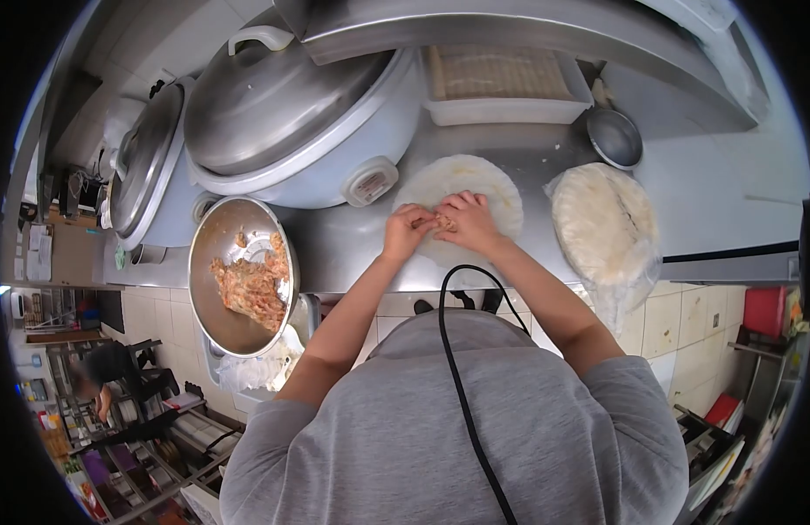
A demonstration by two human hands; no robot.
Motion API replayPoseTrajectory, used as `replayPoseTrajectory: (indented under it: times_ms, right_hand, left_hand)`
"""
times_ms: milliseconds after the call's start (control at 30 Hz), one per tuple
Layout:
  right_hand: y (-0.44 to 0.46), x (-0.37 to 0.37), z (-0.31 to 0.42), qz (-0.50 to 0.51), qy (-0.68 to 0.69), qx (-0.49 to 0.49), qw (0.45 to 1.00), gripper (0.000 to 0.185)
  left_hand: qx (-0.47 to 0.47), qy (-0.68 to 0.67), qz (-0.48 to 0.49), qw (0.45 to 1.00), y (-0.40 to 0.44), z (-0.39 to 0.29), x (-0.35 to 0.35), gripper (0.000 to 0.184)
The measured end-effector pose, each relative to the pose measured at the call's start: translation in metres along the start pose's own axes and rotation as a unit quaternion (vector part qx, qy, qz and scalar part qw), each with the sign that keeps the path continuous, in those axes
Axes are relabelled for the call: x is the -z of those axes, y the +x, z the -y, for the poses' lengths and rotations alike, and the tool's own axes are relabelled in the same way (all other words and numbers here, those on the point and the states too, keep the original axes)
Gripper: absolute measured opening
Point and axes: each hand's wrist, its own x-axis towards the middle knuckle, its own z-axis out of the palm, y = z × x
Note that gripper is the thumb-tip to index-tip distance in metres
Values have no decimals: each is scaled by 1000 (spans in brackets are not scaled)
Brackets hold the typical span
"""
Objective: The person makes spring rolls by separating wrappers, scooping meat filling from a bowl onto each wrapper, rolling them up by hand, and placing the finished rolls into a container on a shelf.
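A round, pale wrapper sheet (479, 174) lies flat on the steel counter in front of me. Near its front part, a small lump of minced meat filling (445, 224) sits between my hands. My left hand (408, 229) pinches the left end of the lump, fingertips together. My right hand (468, 219) has its fingers curled over the right end; part of the filling is hidden beneath them. To the left, a metal bowl (204, 306) holds a mound of orange-pink minced filling (250, 284). On the right, a stack of round wrappers (602, 223) rests in a plastic bag.
Two large lidded cookers (304, 179) (156, 206) stand at the back left. A white tray (510, 112) with pale rolls sits at the back, beside a dark ladle-like bowl (615, 138). A steel shelf (510, 28) overhangs. A black cable (457, 367) hangs before me. Another person (108, 372) is far left.
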Motion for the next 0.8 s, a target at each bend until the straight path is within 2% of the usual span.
replayPoseTrajectory:
  times_ms: [67,233,300,400,467,600,700,800]
  right_hand:
    - [-5,-12,-12,52,11,-7,999,27]
    - [-4,2,-16,34,11,-1,999,33]
    - [-6,8,-15,23,6,-3,1000,35]
    - [-10,4,-22,60,4,-28,998,37]
    - [-13,-6,-38,64,-8,-2,998,43]
    - [-13,17,-34,51,-13,-13,999,42]
    - [-19,19,-41,95,-4,-34,995,43]
    - [-20,13,-56,81,14,2,997,41]
  left_hand:
    - [-1,-2,3,1000,0,9,-7,10]
    - [-20,16,33,999,7,-2,-3,12]
    - [15,0,26,1000,11,-13,-5,14]
    - [-25,-12,23,999,10,-3,-21,14]
    - [-20,3,38,999,13,-3,-21,14]
    - [-3,-1,54,999,19,-18,-20,15]
    - [-15,10,50,999,19,-18,-35,17]
    - [21,-7,57,998,22,-22,-37,16]
